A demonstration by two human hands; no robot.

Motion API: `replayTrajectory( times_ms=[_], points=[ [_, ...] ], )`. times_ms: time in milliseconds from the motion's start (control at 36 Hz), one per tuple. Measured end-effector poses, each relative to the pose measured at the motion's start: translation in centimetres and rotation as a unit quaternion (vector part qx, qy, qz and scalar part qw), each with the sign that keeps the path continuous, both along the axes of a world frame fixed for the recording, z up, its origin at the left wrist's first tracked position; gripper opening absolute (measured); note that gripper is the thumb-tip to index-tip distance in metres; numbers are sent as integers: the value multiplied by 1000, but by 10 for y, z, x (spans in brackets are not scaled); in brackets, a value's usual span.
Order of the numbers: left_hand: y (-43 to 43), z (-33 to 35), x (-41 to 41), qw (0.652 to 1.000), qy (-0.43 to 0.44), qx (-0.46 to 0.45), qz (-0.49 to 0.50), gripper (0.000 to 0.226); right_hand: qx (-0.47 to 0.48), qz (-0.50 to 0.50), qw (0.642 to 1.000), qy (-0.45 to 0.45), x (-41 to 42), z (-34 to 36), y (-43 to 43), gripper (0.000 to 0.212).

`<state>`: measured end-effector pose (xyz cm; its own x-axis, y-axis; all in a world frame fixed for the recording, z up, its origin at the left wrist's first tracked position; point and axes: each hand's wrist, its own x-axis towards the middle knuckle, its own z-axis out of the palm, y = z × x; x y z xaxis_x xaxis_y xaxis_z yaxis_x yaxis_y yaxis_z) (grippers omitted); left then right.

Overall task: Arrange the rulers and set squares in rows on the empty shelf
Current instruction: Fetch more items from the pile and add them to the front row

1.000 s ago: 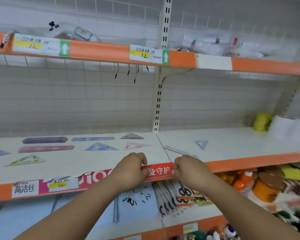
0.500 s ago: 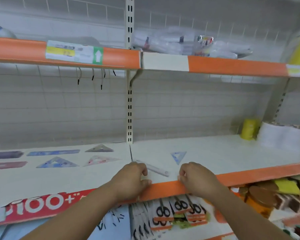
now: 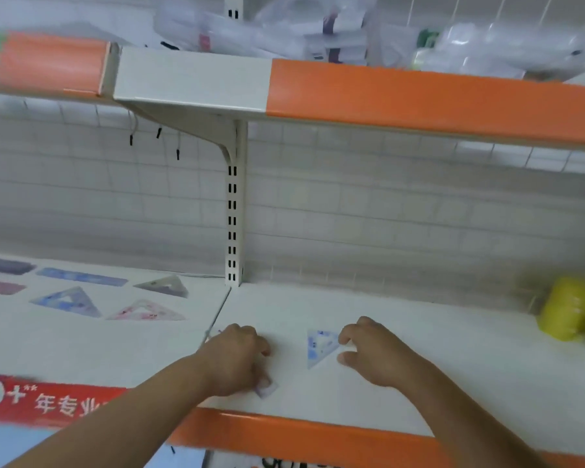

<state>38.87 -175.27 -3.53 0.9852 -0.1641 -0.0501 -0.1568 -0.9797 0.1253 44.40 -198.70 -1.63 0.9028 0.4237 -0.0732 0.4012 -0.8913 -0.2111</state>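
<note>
As right fingers (image 3: pixel 347 337) curl, set square (image 3: pixel 320 347) perhaps touches them
</note>
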Motion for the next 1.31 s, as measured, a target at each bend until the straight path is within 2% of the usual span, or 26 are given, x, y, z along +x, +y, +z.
replayTrajectory(
  times_ms=[111, 250, 361, 528, 611, 750, 806, 1000, 1083, 1167, 1306],
  points=[
    [3, 1, 9, 999, 28, 28, -7, 46, 5, 38, 999, 24, 19, -9, 8, 35],
    [15, 5, 17, 997, 70, -10, -18, 55, 44, 59, 996, 52, 34, -17, 17, 41],
    [20, 4, 19, 996, 72, -40, -37, 44, 32, 73, 995, 66, 39, -18, 18, 40],
    [18, -7, 21, 997, 22, -69, -24, 25, 29, 77, 995, 62, 48, -20, 17, 15],
    [16, -8, 21, 997, 10, -74, -18, 29, 23, 83, 994, 63, 49, -19, 17, 9],
    [32, 7, 19, 990, 102, -95, -19, 44, 32, 87, 993, 73, 52, -19, 17, 10],
    [36, 8, 18, 990, 110, -85, -17, 46, 33, 89, 992, 79, 52, -19, 17, 12],
    [33, -4, 19, 997, 72, -23, -11, 36, 25, 83, 993, 74, 52, -18, 18, 9],
    [32, -7, 18, 998, 60, -13, 5, 37, 11, 79, 993, 82, 50, -16, 20, 16],
    [32, -10, 18, 999, 30, -5, 13, 35, 5, 75, 994, 77, 50, -15, 20, 8],
    [27, -12, 16, 1000, -18, 10, 9, 32, -4, 70, 996, 64, 46, -18, 20, 20]
  ],
)
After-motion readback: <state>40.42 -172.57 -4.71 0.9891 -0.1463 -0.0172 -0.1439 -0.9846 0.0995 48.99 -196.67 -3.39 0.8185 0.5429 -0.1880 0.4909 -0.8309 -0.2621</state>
